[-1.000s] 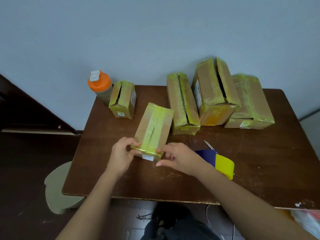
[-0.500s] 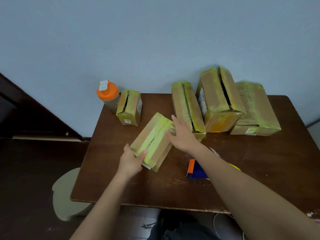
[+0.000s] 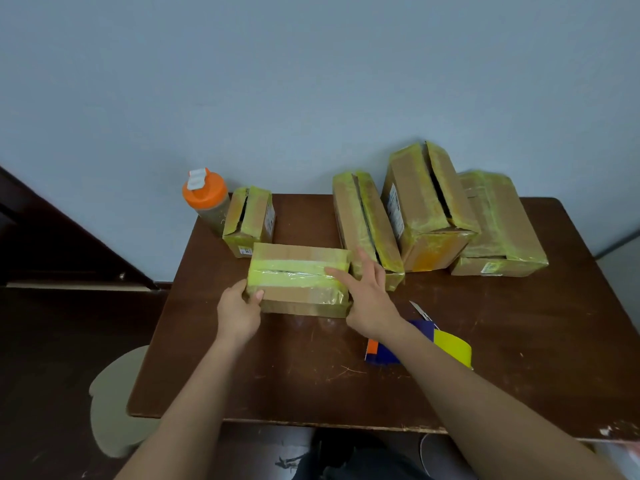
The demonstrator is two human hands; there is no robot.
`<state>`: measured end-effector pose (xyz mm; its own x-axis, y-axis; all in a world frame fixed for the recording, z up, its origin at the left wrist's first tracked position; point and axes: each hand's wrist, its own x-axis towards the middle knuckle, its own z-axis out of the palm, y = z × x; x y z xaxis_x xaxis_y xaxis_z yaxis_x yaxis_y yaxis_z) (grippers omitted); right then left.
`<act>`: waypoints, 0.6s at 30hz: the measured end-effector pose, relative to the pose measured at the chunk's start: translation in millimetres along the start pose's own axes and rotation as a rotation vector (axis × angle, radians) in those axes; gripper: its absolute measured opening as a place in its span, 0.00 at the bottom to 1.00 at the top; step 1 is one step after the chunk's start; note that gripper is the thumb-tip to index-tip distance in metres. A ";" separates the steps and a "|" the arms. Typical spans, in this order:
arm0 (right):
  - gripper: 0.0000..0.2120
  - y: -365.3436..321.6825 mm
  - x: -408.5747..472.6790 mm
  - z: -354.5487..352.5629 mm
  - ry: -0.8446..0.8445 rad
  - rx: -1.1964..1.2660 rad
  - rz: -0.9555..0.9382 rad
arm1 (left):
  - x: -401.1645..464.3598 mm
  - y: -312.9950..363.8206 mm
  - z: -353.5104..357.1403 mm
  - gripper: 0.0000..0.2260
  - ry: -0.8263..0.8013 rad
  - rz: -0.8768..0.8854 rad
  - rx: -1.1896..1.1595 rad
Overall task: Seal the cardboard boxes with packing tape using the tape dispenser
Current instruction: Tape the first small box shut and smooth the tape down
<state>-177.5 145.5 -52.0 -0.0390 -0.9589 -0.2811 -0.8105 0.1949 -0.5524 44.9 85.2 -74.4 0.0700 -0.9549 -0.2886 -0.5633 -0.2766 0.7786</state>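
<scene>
Tabletop box now turned sideways

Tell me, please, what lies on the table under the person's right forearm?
The tape dispenser lies there: its blue body, an orange part and the yellow tape roll show beside the forearm. Its middle is covered by the arm.
</scene>
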 end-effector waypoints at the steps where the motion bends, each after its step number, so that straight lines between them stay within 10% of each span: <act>1: 0.46 1.4 0.5 -0.9 0.021 -0.035 -0.019 | 2.4 1.8 -1.7 0.12 -0.001 -0.009 -0.008; 7: 0.46 10.3 5.3 -0.2 -0.034 -0.050 -0.069 | 26.3 7.7 -15.5 0.19 -0.030 -0.021 0.083; 12: 0.05 7.8 -0.6 2.0 -0.099 -0.151 -0.016 | -8.7 27.5 -4.0 0.29 -0.044 0.233 0.162; 18: 0.26 8.2 -19.8 7.8 -0.023 -0.131 -0.050 | -39.3 8.8 24.6 0.47 -0.384 0.451 0.355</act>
<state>-178.9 167.7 -57.1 0.0153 -0.9614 -0.2749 -0.8804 0.1174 -0.4595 16.9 122.9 -69.8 -0.4943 -0.8442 -0.2073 -0.7089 0.2534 0.6582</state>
